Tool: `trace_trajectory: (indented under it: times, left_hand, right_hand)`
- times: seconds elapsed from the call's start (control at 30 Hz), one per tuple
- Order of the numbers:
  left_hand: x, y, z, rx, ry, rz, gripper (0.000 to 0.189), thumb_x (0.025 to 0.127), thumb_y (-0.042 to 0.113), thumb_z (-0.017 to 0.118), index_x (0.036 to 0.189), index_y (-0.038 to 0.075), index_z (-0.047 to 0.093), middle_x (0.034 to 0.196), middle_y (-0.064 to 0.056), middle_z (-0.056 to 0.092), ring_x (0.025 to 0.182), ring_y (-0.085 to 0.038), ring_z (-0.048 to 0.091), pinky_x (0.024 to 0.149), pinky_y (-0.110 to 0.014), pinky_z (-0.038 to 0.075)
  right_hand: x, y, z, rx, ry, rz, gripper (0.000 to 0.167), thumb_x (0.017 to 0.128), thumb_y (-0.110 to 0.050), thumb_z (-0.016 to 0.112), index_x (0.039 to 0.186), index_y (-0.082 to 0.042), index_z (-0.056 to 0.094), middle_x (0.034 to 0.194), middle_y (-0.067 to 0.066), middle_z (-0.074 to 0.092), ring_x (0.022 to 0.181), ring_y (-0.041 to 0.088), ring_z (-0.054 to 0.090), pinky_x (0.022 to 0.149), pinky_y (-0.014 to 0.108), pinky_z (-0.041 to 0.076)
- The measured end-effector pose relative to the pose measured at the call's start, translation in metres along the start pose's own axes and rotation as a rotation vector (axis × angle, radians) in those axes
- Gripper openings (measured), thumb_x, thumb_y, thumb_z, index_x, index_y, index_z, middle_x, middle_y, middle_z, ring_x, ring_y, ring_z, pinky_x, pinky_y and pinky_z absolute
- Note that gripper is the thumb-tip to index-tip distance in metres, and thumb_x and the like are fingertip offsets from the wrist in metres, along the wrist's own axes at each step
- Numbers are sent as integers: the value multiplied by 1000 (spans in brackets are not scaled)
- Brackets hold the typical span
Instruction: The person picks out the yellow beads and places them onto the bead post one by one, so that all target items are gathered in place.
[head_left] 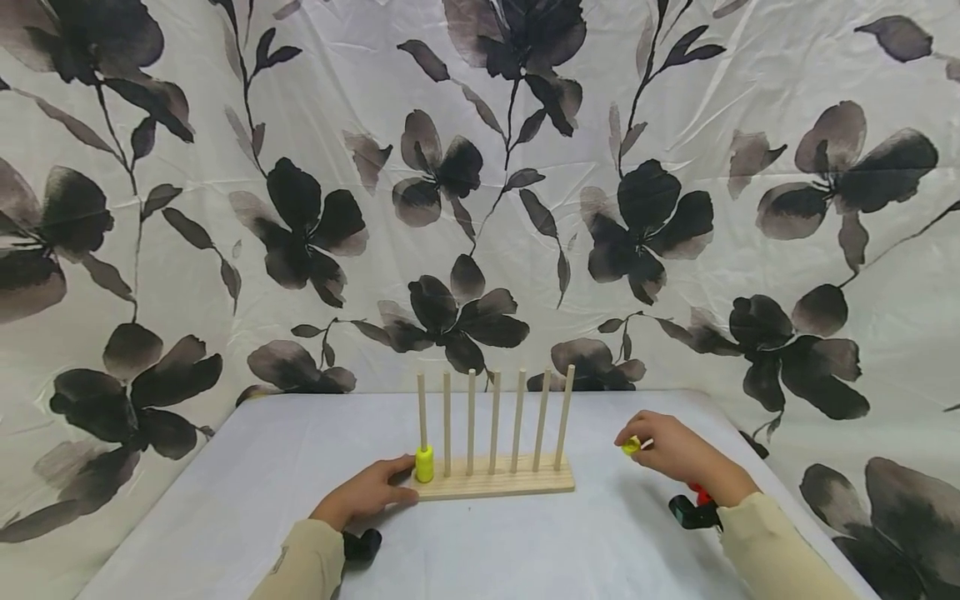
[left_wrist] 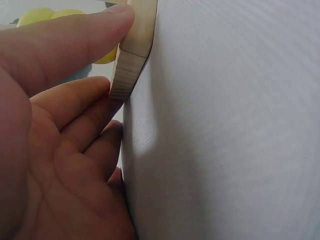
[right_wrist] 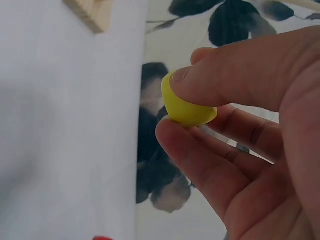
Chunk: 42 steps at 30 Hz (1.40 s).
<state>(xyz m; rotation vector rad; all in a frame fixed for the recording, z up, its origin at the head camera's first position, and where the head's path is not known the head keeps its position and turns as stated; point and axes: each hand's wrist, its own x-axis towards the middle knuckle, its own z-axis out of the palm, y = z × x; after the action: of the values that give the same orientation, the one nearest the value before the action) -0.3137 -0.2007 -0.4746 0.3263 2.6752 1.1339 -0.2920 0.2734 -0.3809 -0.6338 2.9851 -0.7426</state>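
A wooden peg rack (head_left: 502, 485) with a row of several upright pegs stands on the table. Yellow beads (head_left: 424, 465) are stacked on its leftmost peg. My left hand (head_left: 366, 492) grips the left end of the base, thumb at the front edge and fingers round the end. In the left wrist view the thumb lies against the wooden base (left_wrist: 135, 55). To the right of the rack, my right hand (head_left: 671, 446) is raised over the table and pinches one yellow bead (right_wrist: 189, 107) between thumb and fingers.
A white cloth covers the table (head_left: 247, 450), whose far edge meets a floral curtain (head_left: 540, 208). Something red (head_left: 703, 495) shows partly behind the right wrist. Black wrist cameras (head_left: 693, 512) sit under both wrists.
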Motion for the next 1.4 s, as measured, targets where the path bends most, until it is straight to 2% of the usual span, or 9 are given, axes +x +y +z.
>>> trace_trajectory:
  times: [0.2,0.33,0.63,0.97,1.23,1.4]
  left_hand:
    - [3,1,0,22,-13,-2,73,80,34,77,143,12,49,153,-17,39,144,-41,30,116,-62,23]
    - [3,1,-1,31,-17,1,75,79,34,78,143,11,48,153,-17,38,144,-41,30,116,-61,23]
    - [1,1,0,46,-38,4,72,82,35,75,144,12,47,154,-17,37,144,-41,28,116,-61,22]
    - [1,1,-2,36,-43,-5,71,83,32,74,145,10,46,153,-16,39,144,-41,29,117,-61,22]
    - [0,-1,-1,41,-27,6,72,81,33,76,144,11,47,152,-17,40,143,-41,31,115,-62,24]
    - [1,-1,-1,30,-16,12,73,79,31,78,142,10,49,152,-18,40,142,-42,31,115,-62,24]
  right_hand:
    - [3,-13,-6,44,7,-64,23,84,-5,67,103,-18,71,107,0,63,93,16,64,74,28,58]
    - [5,-24,-11,26,22,-119,21,87,-8,68,104,-19,72,107,-1,64,93,14,64,76,28,58]
    - [8,-43,-21,38,42,-129,26,88,-12,69,113,-14,68,112,5,68,101,22,67,82,33,60]
    - [17,-67,-37,55,62,-212,26,90,-11,68,115,-12,67,115,8,67,104,25,67,84,32,59]
    - [29,-84,-44,51,81,-273,28,89,-9,68,117,-12,67,112,5,69,96,17,68,81,29,59]
    - [36,-97,-50,57,83,-281,27,89,-12,69,117,-15,68,109,2,69,93,12,67,79,26,58]
